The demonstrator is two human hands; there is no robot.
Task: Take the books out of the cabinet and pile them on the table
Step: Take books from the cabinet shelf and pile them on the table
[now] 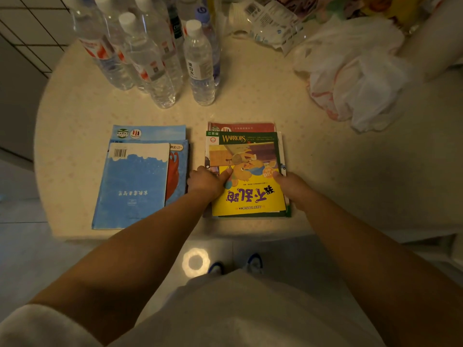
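- My left hand point(206, 181) and right hand point(292, 185) clasp the yellow book point(246, 194) by its side edges, fingers curled, squaring it atop the right pile point(241, 127).
- The blue pile point(132, 186) lies just left on the table point(250, 101).

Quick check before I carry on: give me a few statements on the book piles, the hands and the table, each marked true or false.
1. Two separate piles of books lie on the table. True.
2. The yellow book tops the right pile. True.
3. Only the left hand touches the right pile. False: the right hand holds its other side too.
4. The blue book on the left pile is in someone's grip. False: no hand touches it.
5. Water bottles stand behind the piles. True.
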